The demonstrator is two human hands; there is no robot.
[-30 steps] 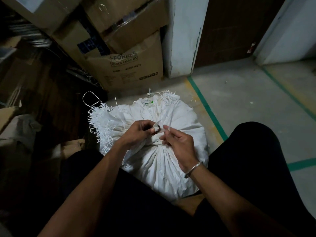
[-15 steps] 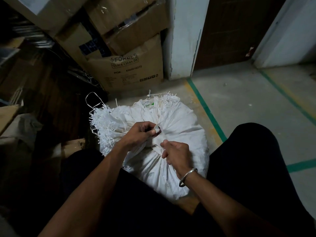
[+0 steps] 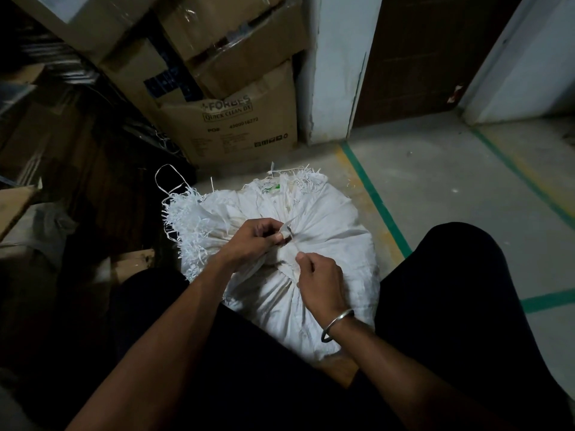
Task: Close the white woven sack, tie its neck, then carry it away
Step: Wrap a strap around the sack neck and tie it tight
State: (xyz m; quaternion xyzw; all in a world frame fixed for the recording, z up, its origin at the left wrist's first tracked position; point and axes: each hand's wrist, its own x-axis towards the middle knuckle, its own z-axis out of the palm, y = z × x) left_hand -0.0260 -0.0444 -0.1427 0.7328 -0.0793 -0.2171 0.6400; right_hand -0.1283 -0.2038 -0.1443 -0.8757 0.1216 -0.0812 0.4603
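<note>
Grey concrete floor point(image 3: 451, 188) fills the right side of this dim storage corner, and a green tape line point(image 3: 378, 199) runs across it with a faded yellow line just beside it. At the back a pale wall pillar point(image 3: 329, 73) stands next to a dark brown door point(image 3: 420, 57). To the left of the pillar, cardboard boxes point(image 3: 217, 57) are stacked in a leaning pile, and the lowest box point(image 3: 236, 132) carries the print "FORBES QUICK CLEAN DX". The white woven sack point(image 3: 329, 213) lies on the floor in front of this box, between the person's knees in black trousers point(image 3: 466, 275), full and rounded. Its cloth is gathered into folds that run toward the neck point(image 3: 287, 255) in the middle. The frayed edge point(image 3: 186, 219) of the sack mouth spreads to the left in many loose white threads, and one long thread makes a loop above it. The left hand point(image 3: 252, 241) sits on the left of the neck with its fingers curled, and finger and thumb pinch a thin pale strip point(image 3: 288, 226) that rises from the gathered cloth. The right hand point(image 3: 320, 278) lies just beside the neck on the near right, also with curled fingers, and its thumb and forefinger nip another end of strip at the neck; whether this is the same strip I cannot tell. A metal bangle point(image 3: 337, 325) circles the right wrist.
</note>
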